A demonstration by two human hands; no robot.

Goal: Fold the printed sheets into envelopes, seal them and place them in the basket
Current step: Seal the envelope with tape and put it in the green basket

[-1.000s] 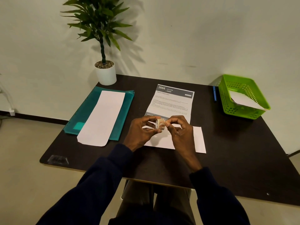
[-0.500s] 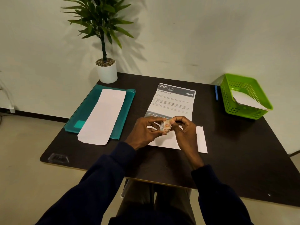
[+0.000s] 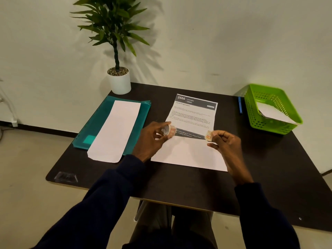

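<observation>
A printed sheet point(image 3: 195, 112) headed "2666 Kitchen" lies in the middle of the dark table, its lower part covered by a white envelope point(image 3: 188, 153). My left hand point(image 3: 152, 139) holds a small roll of clear tape point(image 3: 168, 130) above the sheet's left edge. My right hand point(image 3: 224, 142) pinches the pulled-out tape end point(image 3: 209, 136) above the sheet's right side. The strip between them is too faint to see. A green basket point(image 3: 251, 105) at the far right holds one white envelope point(image 3: 273, 113).
A long blank envelope point(image 3: 115, 130) rests on a teal plastic folder point(image 3: 89, 132) at the left. A potted plant point(image 3: 119, 81) stands at the table's back left corner. A blue pen point(image 3: 239, 106) lies beside the basket. The near table edge is close to my arms.
My hands were together on the tape roll; now they have drawn apart, left hand keeping the roll, right hand moving right with the tape end.
</observation>
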